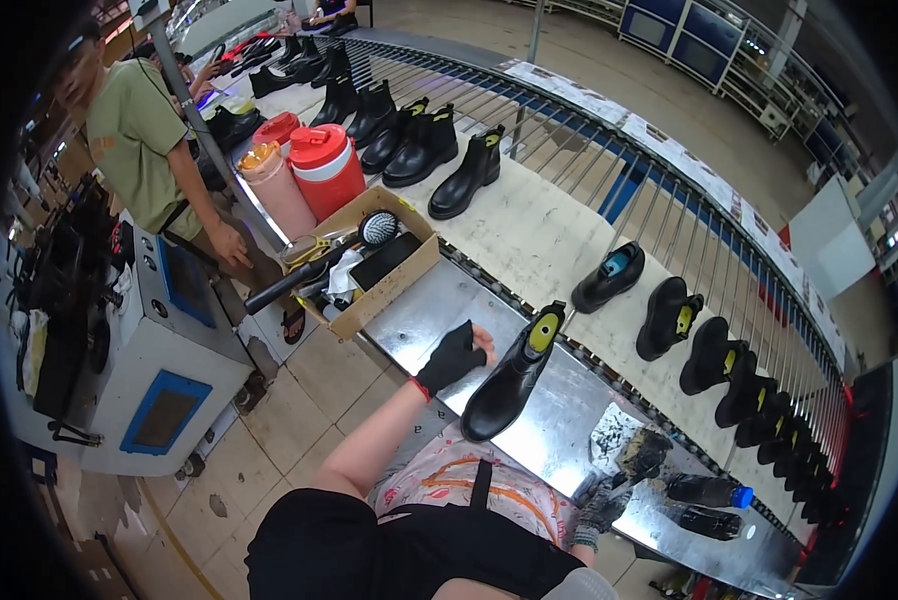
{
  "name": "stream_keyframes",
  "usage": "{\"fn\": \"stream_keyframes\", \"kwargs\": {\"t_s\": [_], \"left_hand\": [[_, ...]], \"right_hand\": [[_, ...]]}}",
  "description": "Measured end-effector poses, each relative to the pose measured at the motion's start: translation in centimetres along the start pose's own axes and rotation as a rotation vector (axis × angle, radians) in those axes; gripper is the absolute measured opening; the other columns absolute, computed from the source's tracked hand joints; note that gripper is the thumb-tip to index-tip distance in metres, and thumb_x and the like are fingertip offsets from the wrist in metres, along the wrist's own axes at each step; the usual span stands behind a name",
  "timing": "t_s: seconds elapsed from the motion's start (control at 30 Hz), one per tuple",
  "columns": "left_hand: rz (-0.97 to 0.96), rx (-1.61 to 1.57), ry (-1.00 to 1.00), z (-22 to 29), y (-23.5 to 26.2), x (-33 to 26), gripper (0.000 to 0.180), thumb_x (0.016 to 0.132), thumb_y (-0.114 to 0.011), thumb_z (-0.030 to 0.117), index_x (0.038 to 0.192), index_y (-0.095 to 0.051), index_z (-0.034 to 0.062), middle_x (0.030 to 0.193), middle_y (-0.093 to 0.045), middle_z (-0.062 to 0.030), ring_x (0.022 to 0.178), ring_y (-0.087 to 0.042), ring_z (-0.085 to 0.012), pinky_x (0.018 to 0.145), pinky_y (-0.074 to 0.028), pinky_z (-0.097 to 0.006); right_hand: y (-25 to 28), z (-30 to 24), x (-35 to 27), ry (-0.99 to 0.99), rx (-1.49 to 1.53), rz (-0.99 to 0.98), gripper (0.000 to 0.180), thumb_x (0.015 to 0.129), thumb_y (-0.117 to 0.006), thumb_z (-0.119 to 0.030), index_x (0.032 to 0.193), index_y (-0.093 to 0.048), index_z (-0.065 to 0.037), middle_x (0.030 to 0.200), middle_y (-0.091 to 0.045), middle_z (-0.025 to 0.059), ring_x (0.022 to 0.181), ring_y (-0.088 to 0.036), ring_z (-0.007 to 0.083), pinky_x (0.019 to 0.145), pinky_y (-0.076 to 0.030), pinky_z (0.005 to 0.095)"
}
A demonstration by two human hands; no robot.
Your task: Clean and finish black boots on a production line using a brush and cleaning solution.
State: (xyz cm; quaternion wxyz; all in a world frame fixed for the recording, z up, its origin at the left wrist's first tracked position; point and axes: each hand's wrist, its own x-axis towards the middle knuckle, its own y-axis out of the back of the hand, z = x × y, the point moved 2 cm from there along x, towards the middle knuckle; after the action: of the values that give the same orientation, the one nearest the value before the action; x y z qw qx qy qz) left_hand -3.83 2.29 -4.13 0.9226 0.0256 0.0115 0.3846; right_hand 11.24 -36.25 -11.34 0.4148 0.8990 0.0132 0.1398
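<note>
A black ankle boot (509, 385) with a yellow-green lining stands on the metal worktop in front of me. Just left of it is my left hand (454, 358), in a black glove that leaves the fingertips bare. Its fingers are loosely bent, and nothing shows in them. Low on the right, my right hand (597, 508) wears a dark, stained glove beside the worktop's near edge. Its fingers blend into the dark surroundings, so their grip is unclear. A blackened, crumpled lump (645, 452) lies close by, beside a dark bottle with a blue cap (741, 497).
Beyond the metal worktop (409, 310), a pale conveyor belt (539, 215) carries black boots and several low shoes. A cardboard box (394, 275) at left holds a brush and tools. Red jugs (324, 175) stand behind it. Another person (144, 135) is at far left, near a grey machine (184, 350).
</note>
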Motion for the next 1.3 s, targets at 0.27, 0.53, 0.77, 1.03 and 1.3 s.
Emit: {"fn": "stream_keyframes", "kwargs": {"t_s": [0.27, 0.53, 0.77, 1.03, 1.3], "left_hand": [[0.146, -0.189, 0.079, -0.2, 0.4, 2.0, 0.021, 0.087, -0.060, 0.020, 0.077, -0.062, 0.0013, 0.067, -0.064, -0.0052, 0.064, -0.060, -0.0122, 0.066, -0.046, -0.025], [-0.003, -0.196, -0.036, -0.1, -6.4, 9.7, 0.045, 0.098, -0.036, 0.036, 0.094, -0.064, 0.0020, 0.094, -0.065, -0.0076, 0.087, -0.059, -0.0130, 0.079, -0.045, -0.027], [-0.530, -0.201, 0.186, 1.8, -8.9, 11.3, 0.060, 0.095, -0.035, 0.050, 0.081, -0.065, -0.0005, 0.073, -0.066, -0.0097, 0.072, -0.062, -0.0180, 0.071, -0.048, -0.029], [-0.669, -0.498, 0.074, 3.3, -9.3, 10.4, 0.075, 0.091, -0.027, 0.063, 0.065, -0.058, -0.0004, 0.071, -0.061, -0.0121, 0.067, -0.061, -0.0225, 0.069, -0.049, -0.031], [-0.657, -0.460, -0.512, 10.1, -9.3, 5.9, 0.096, 0.068, -0.007, 0.086, 0.052, -0.055, 0.0052, 0.057, -0.057, -0.0060, 0.065, -0.053, -0.0183, 0.088, -0.037, -0.037]], "right_hand": [[-0.5, 1.0, 0.8, -0.273, 0.177, -0.094, 0.046, 0.088, -0.053, -0.037, 0.106, -0.054, 0.006, 0.100, -0.060, 0.0243, 0.093, -0.056, 0.0381, 0.081, -0.043, 0.0414], [-0.3, -0.2, 0.6, -0.315, 0.377, -0.150, 0.024, 0.086, -0.056, -0.024, 0.095, -0.051, -0.002, 0.063, -0.054, 0.0054, 0.050, -0.050, 0.0138, 0.045, -0.041, 0.0291], [3.0, -3.0, -2.5, -0.665, 0.813, -0.273, 0.022, 0.088, -0.058, -0.013, 0.107, -0.049, -0.009, 0.062, -0.054, 0.0022, 0.041, -0.046, 0.0104, 0.034, -0.035, 0.0228], [2.4, 0.7, -2.3, -0.608, 1.225, -0.218, 0.060, 0.090, -0.055, -0.010, 0.141, -0.024, -0.014, 0.089, -0.059, 0.0060, 0.057, -0.055, 0.0108, 0.048, -0.047, 0.0217], [6.2, -5.1, -2.1, -0.767, 1.084, -0.043, 0.060, 0.092, -0.042, -0.006, 0.145, -0.016, -0.016, 0.088, -0.063, 0.0121, 0.049, -0.053, 0.0098, 0.039, -0.044, 0.0223]]}}
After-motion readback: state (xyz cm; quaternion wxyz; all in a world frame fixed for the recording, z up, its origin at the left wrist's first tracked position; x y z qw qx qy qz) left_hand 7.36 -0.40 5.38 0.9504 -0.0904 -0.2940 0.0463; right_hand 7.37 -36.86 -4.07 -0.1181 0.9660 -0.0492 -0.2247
